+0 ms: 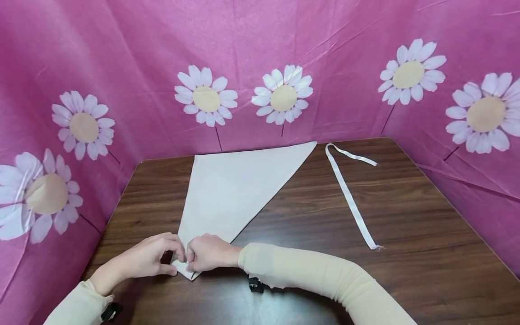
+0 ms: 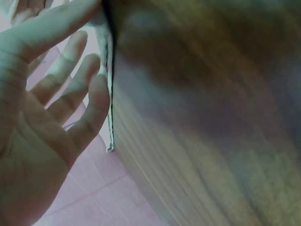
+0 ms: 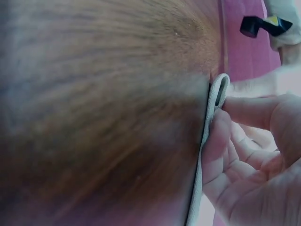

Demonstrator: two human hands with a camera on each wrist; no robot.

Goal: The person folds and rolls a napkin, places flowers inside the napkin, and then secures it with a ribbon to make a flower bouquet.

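Here, cloth (image 1: 231, 189) spreads beyond right hand (image 1: 211, 253), pinching folded near end; left hand (image 1: 144, 257) touches left edge, pinch unclear

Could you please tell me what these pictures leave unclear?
- Head view: some of the cloth, hidden by the right hand.
- Head view: the left sleeve, cut off by the bottom edge.
- Left wrist view: thumb tip of the left hand, cut off by the top edge.
- Right wrist view: grain of the tabletop, lost to blur.
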